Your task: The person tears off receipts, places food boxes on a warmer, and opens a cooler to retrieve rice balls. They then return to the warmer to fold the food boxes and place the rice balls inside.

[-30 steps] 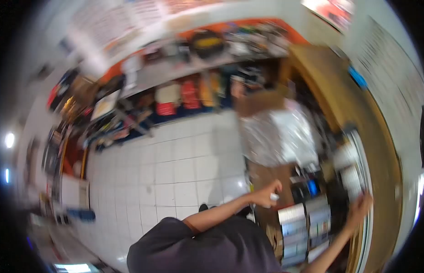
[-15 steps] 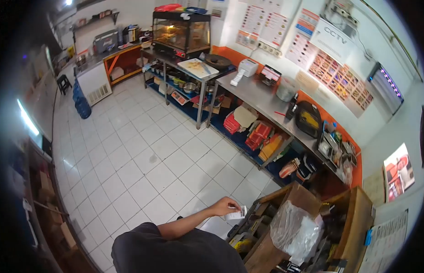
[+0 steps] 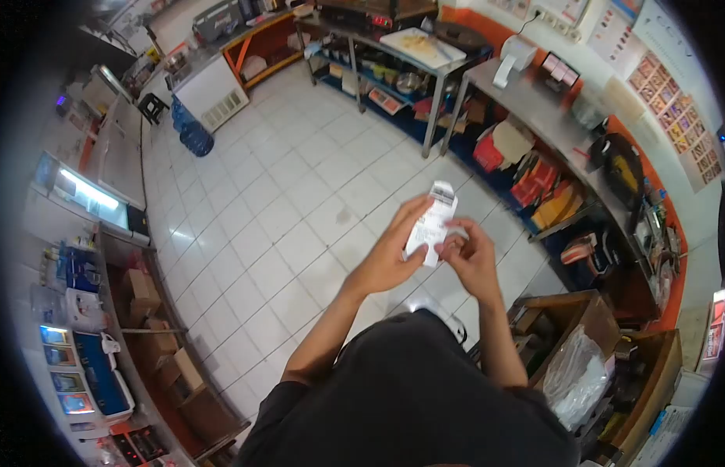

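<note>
Evidently two hands, left (image 3: pixel 392 251) and right (image 3: pixel 473 261), pinch one white paper slip (image 3: pixel 431 224), narrow, apparently printed.

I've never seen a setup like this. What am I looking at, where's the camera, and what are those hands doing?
There is no machine here, just a person with bare hands. One camera, worn on the head, takes every picture, looking forward and down. The left hand holds a slip of printed paper above the tiled floor. The right hand has its fingers at the slip's edge; whether they grip it is hard to tell. The print is too small to read. On the metal counter stand a small white device and a screen. A white board lies on the table beyond.
</note>
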A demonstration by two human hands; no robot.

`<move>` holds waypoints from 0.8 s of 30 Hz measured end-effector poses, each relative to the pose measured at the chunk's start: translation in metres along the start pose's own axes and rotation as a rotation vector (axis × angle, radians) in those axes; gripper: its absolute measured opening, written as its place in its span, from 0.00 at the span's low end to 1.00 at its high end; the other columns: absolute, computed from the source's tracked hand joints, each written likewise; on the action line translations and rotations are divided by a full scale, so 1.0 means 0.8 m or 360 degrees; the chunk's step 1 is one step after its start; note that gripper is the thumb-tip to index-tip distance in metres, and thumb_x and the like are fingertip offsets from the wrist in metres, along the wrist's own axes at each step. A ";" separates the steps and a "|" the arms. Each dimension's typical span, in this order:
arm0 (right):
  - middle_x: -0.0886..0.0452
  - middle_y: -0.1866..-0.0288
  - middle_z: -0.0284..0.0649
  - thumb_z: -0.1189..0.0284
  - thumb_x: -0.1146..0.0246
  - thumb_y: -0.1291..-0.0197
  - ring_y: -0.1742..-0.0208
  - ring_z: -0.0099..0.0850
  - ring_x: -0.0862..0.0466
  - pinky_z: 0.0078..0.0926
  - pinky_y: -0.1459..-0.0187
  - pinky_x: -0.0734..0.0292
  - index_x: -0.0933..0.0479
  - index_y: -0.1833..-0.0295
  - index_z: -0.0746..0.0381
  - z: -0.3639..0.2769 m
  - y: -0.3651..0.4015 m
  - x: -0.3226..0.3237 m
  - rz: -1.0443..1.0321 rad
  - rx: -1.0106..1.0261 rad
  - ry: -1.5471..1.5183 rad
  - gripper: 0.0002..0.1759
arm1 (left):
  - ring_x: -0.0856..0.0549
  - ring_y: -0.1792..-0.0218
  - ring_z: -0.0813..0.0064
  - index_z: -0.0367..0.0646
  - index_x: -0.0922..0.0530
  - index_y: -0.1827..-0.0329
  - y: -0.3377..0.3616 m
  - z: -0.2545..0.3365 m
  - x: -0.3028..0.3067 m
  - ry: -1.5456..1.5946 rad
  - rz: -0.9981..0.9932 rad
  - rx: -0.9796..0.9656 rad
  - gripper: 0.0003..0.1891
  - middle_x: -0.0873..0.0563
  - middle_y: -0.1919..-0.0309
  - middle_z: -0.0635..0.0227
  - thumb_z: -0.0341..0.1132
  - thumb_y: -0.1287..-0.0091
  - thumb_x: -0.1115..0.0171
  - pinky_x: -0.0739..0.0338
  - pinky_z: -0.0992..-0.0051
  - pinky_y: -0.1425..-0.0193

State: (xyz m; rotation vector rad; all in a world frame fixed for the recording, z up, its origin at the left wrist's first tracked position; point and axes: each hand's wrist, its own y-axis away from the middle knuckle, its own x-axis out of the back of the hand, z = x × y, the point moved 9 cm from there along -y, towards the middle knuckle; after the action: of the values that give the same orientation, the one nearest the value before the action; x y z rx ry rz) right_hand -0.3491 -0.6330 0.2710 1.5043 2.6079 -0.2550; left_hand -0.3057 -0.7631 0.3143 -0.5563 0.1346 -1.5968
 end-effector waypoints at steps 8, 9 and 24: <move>0.37 0.31 0.41 0.91 0.36 0.47 0.58 0.20 0.23 0.17 0.60 0.21 0.33 0.30 0.65 -0.036 -0.169 -0.093 -0.0481 0.0090 -0.0062 0.36 | 0.22 0.40 0.66 0.43 0.45 0.22 -0.046 -0.026 0.135 0.0412 0.0265 0.0336 0.38 0.45 0.25 0.57 0.18 0.36 0.45 0.20 0.73 0.49; 0.39 0.30 0.41 0.91 0.35 0.47 0.58 0.20 0.23 0.16 0.60 0.21 0.33 0.30 0.65 -0.041 -0.198 -0.101 -0.0520 0.0146 -0.0064 0.37 | 0.19 0.44 0.68 0.43 0.46 0.22 -0.055 -0.030 0.154 0.0425 0.0283 0.0320 0.38 0.44 0.24 0.57 0.17 0.36 0.45 0.19 0.74 0.51; 0.41 0.26 0.47 0.90 0.37 0.46 0.56 0.18 0.21 0.15 0.58 0.19 0.39 0.26 0.64 -0.062 -0.646 -0.212 -0.0529 0.0597 0.0241 0.41 | 0.14 0.60 0.59 0.36 0.20 0.47 0.587 -0.612 0.153 0.0510 0.2123 0.2384 0.20 0.13 0.60 0.56 0.43 0.36 0.37 0.18 0.56 0.55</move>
State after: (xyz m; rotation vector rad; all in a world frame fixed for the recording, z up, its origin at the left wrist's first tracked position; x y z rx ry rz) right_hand -0.7135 -1.0204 0.3953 1.2060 3.0588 -0.7249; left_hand -0.0903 -1.0547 -0.2720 0.8575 -0.3848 -0.1521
